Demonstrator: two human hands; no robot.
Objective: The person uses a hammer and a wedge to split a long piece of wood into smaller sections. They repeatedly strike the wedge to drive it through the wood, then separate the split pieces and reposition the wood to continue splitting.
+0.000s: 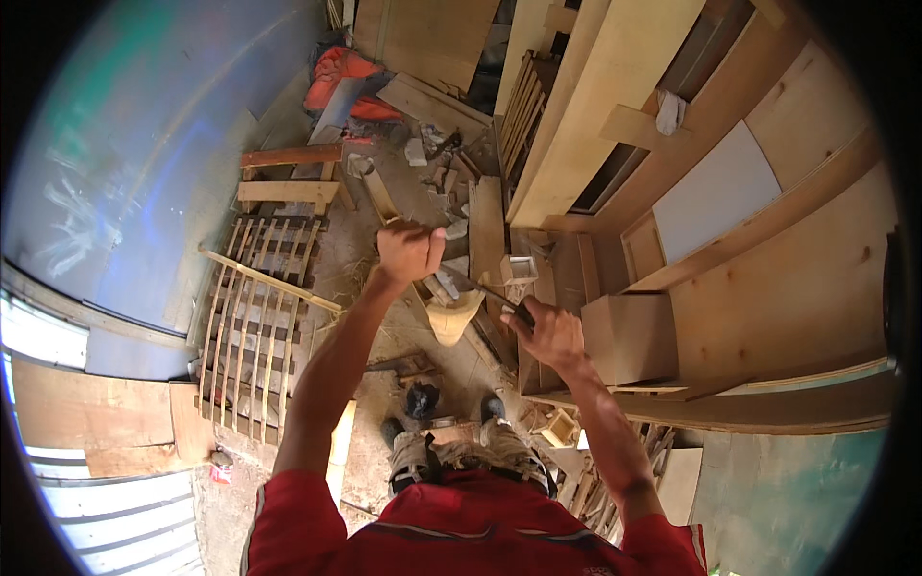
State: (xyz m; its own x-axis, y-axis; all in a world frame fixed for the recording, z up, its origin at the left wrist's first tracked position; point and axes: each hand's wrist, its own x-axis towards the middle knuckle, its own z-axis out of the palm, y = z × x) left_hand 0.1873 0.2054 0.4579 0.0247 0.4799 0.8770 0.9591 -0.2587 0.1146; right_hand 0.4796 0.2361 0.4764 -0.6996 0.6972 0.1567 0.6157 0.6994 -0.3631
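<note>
Both hands are closed in a grip: the left hand [410, 252] is raised in a fist, seemingly around the top of a slim pale stick [389, 213], though what the fingers enclose is mostly hidden; the right hand [549, 331] is clenched on the dark handle of a thin tool [495, 298], whose shaft points up and left toward the left fist. Below and between the hands, a curved pale wooden piece [451, 312] stands among offcuts on the dusty floor [365, 259], just ahead of the person's shoes. A slatted wooden frame [254, 317] lies to the left, and plywood sheets [768, 288] lean to the right with a small box [629, 336] near the right wrist. To work well here, I judge the left fist should hold its piece steady and the tool be driven away from the fingers in short, controlled strokes, with feet clear of the scraps.
</note>
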